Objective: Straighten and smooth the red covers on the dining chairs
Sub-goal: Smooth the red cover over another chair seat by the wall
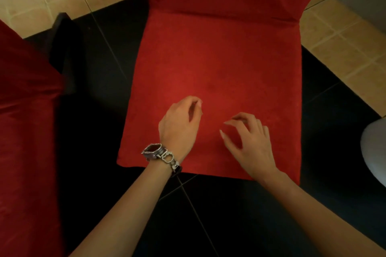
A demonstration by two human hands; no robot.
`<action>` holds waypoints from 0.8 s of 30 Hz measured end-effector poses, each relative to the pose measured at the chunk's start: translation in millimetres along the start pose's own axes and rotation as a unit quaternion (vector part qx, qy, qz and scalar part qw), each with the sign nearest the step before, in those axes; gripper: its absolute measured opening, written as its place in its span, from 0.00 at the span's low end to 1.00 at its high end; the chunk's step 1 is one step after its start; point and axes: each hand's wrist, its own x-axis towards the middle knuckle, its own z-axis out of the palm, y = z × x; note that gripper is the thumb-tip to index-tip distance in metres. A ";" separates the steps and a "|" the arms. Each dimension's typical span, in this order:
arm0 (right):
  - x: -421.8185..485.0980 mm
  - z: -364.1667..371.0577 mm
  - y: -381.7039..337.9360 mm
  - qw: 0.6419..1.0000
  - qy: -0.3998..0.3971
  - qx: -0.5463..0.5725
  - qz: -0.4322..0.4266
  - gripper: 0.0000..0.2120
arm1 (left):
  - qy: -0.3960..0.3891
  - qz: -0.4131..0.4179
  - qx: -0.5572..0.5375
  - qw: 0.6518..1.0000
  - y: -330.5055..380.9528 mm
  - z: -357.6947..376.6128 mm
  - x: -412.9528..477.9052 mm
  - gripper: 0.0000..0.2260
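since the red suede-like fabric cover [219, 58] looks soft and light and lies directly under my left hand [178, 125] and right hand [252, 148], both loosely curled and holding nothing, i'd press flat palms outward and tug its near hem.

i can read no text anywhere. the only lettering i see is a row of sparkly letter shapes on the bracelet [170, 157] at the left wrist, too blurred to make out.
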 end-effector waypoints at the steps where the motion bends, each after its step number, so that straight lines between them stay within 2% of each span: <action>1: -0.1 3.4 2.5 1.000 0.005 -0.003 -0.004 0.12 | 0.005 0.002 0.011 1.000 -4.9 2.2 1.2 0.09; 4: -1.4 12.1 9.1 1.000 0.011 -0.016 -0.018 0.18 | 0.036 0.035 0.045 0.998 -16.9 6.7 5.0 0.12; 6: -3.7 17.1 11.4 1.000 0.010 -0.020 -0.018 0.25 | 0.093 0.050 0.082 0.991 -27.3 6.6 5.6 0.19; 8: -6.8 17.7 16.9 0.998 0.038 -0.004 0.044 0.29 | 0.147 -0.006 0.105 0.984 -44.4 0.3 5.7 0.27; 10: -9.5 11.9 31.0 0.980 0.105 0.013 0.169 0.31 | 0.164 -0.100 0.096 0.977 -67.2 -11.1 6.3 0.33; 12: -15.5 2.9 48.8 0.941 0.154 0.020 0.301 0.36 | 0.138 -0.194 0.062 0.969 -90.2 -22.0 5.2 0.41; 14: -26.0 -2.6 62.3 0.902 0.155 0.046 0.400 0.44 | 0.079 -0.264 -0.017 0.961 -105.1 -27.5 3.7 0.48; 17: -44.7 -2.7 69.9 0.860 0.133 0.144 0.471 0.48 | 0.017 -0.322 -0.136 0.937 -114.8 -31.2 3.3 0.52; 20: -56.2 -4.7 73.9 0.840 0.097 0.214 0.489 0.46 | -0.043 -0.345 -0.192 0.918 -123.1 -37.2 9.3 0.49; 24: -57.3 -8.3 77.5 0.831 0.066 0.231 0.502 0.47 | -0.126 -0.352 -0.246 0.894 -124.9 -46.5 10.8 0.34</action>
